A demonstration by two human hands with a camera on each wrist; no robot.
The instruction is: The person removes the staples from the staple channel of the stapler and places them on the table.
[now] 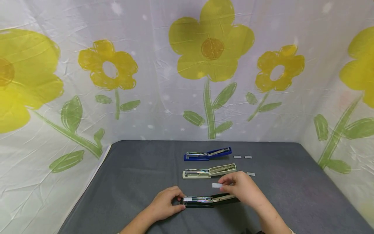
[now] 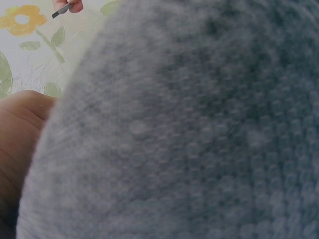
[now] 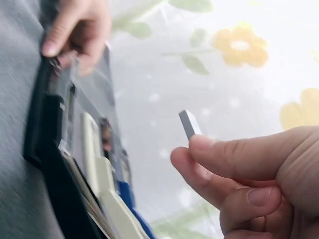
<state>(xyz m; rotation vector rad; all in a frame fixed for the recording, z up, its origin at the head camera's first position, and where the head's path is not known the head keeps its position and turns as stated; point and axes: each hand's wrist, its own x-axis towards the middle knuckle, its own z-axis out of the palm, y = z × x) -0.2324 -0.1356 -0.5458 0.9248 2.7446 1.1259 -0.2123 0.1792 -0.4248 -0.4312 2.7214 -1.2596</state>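
A black stapler [image 1: 199, 204] lies opened out on the grey table, its top arm folded back to the right. My left hand [image 1: 164, 204] grips the stapler's left end between thumb and fingers. Above the stapler's hinge, my right hand [image 1: 242, 189] pinches a short strip of staples [image 1: 217, 185] between thumb and forefinger. In the right wrist view the staple strip [image 3: 188, 123] sticks out from the fingertips, apart from the stapler. A pale patch shows at the left end of the stapler's channel. Fabric [image 2: 199, 129] fills most of the left wrist view.
Behind the black stapler lie a cream stapler [image 1: 196, 174] and a blue stapler [image 1: 197, 156], both opened out. Two staple strips [image 1: 237, 157] lie right of the blue one, and another strip [image 1: 250, 174] right of the cream one. A flowered curtain [image 1: 152, 97] surrounds the table.
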